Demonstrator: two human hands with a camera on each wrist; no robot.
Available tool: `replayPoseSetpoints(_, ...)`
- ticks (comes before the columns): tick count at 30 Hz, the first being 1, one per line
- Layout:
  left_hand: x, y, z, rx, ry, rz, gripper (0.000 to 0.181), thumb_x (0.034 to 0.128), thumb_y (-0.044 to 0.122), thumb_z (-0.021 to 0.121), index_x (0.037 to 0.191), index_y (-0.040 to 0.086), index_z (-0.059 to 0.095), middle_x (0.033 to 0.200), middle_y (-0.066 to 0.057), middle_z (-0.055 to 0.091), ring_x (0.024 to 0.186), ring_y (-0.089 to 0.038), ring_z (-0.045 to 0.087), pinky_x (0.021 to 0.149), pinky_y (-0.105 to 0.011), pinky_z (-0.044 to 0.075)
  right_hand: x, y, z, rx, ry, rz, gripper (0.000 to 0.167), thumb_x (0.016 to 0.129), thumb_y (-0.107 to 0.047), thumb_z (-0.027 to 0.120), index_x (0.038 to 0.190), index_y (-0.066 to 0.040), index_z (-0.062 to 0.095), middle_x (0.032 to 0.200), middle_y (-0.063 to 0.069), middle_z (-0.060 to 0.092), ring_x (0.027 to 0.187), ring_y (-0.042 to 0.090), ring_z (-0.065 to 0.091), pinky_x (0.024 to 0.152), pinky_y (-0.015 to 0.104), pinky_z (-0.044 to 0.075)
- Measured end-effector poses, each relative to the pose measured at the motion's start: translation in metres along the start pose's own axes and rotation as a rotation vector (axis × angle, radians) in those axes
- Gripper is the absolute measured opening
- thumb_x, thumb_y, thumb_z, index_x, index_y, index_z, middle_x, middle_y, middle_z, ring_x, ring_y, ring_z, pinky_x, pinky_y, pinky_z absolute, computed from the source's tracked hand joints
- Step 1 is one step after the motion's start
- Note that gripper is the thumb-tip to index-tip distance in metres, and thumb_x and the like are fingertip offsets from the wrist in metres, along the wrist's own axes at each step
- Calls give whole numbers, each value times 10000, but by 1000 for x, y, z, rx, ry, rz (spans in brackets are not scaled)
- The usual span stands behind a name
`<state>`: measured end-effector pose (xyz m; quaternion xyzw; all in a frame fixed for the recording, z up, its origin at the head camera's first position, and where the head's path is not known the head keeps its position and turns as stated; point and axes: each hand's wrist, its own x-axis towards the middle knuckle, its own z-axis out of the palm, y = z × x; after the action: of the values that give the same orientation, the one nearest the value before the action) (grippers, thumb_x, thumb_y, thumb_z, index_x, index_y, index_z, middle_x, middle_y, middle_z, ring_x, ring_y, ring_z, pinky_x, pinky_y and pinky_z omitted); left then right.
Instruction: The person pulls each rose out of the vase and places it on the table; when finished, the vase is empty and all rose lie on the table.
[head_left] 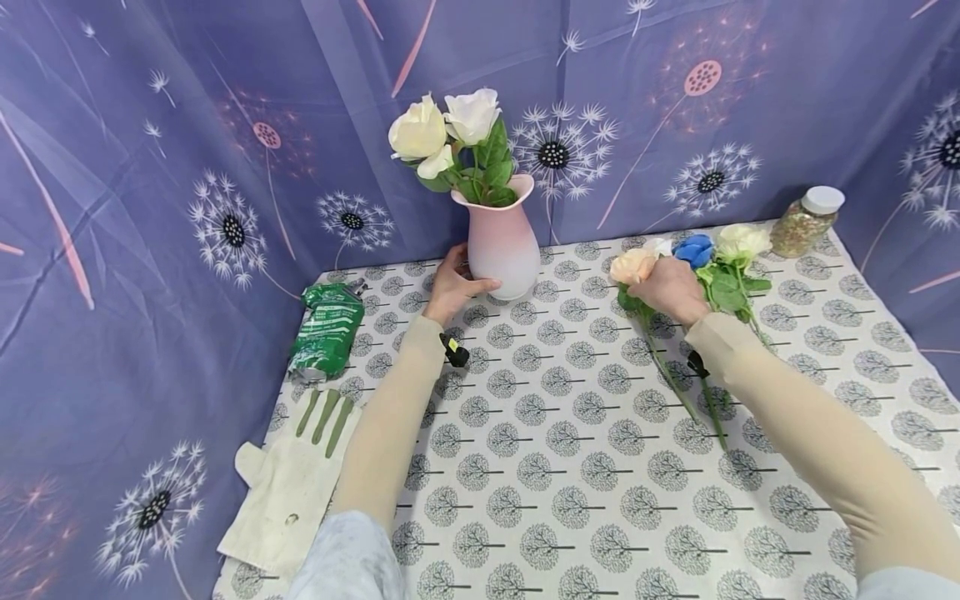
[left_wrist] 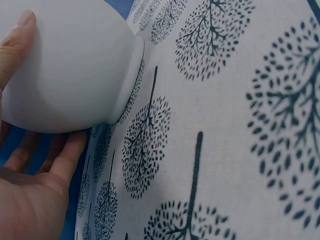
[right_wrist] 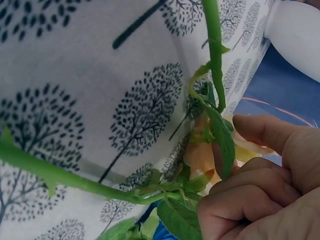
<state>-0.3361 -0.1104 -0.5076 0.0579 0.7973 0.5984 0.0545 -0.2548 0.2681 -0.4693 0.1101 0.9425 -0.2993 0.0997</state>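
A pink-to-white vase (head_left: 504,250) stands upright at the back of the table, holding a cream rose (head_left: 417,129) and a white rose (head_left: 474,115). My left hand (head_left: 453,285) holds the vase low on its left side, thumb in front and fingers behind. Over on the right, my right hand (head_left: 670,290) pinches a peach rose (head_left: 632,265) just below its bloom; its leaf (right_wrist: 223,142) hangs by the thumb in the right wrist view. A blue rose (head_left: 693,250) and a pale cream rose (head_left: 742,242) lie beside it. Another white bloom is partly hidden behind the hand.
A lidded jar (head_left: 806,221) of small dried bits stands at the back right corner. On the left lie a green packet (head_left: 327,329) and pale work gloves (head_left: 288,492). A purple dandelion-print curtain (head_left: 450,42) hangs behind the tree-patterned tablecloth (head_left: 540,467).
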Motion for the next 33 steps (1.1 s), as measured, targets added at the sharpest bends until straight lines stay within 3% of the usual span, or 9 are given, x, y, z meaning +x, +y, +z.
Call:
replayPoseSetpoints(6, 0, -1, 0, 3, 4, 1, 1039, 782, 132, 995, 1646, 109, 420, 1623, -163, 573, 1395, -367, 615, 1194, -472, 549, -3, -1, -5, 5, -10, -15, 367, 933, -334, 822, 928, -11, 649, 720, 53, 615, 588, 172, 546, 511, 329, 494)
replayPoseSetpoints(12, -1, 0, 1, -5, 1, -7, 1043, 781, 130, 996, 1649, 113, 418, 1626, -161, 570, 1404, -367, 609, 1198, -472, 547, -10, -8, -13, 29, -45, 29, 390, 971, -407, 791, 898, -54, 644, 658, -7, 558, 530, 108, 444, 460, 275, 400)
replayPoseSetpoints(18, -2, 2, 0, -16, -3, -4, 1046, 775, 118, 997, 1647, 113, 419, 1637, -163, 560, 1415, -374, 604, 1198, -476, 550, -16, -16, -20, 2, -15, 29, 430, 969, -428, 800, 860, -32, 672, 609, -28, 536, 517, 98, 414, 482, 265, 378)
replayPoseSetpoints(22, -2, 2, 0, -18, -6, -6, 1052, 771, 119, 1001, 1647, 111, 417, 1630, -162, 567, 1413, -373, 608, 1178, -472, 566, -20, -18, -27, -2, 9, 2, 448, 977, -431, 790, 931, 13, 752, 669, 44, 659, 551, 135, 483, 526, 309, 439)
replayPoseSetpoints(30, -1, 1, -1, -5, -4, -7, 1058, 770, 143, 1007, 1648, 118, 418, 1607, -160, 585, 1379, -360, 616, 1157, -457, 571, -31, -28, -42, 48, 70, -76, 481, 1008, -444, 756, 1069, 31, 801, 682, 35, 714, 548, 142, 526, 600, 346, 456)
replayPoseSetpoints(33, -1, 1, -1, -6, -4, -12, 1054, 769, 147, 1009, 1644, 122, 422, 1591, -157, 596, 1357, -351, 626, 1132, -440, 585, -34, -35, -47, 96, 90, -97, 466, 1012, -433, 753, 1088, 24, 804, 701, 19, 721, 547, 135, 525, 549, 322, 442)
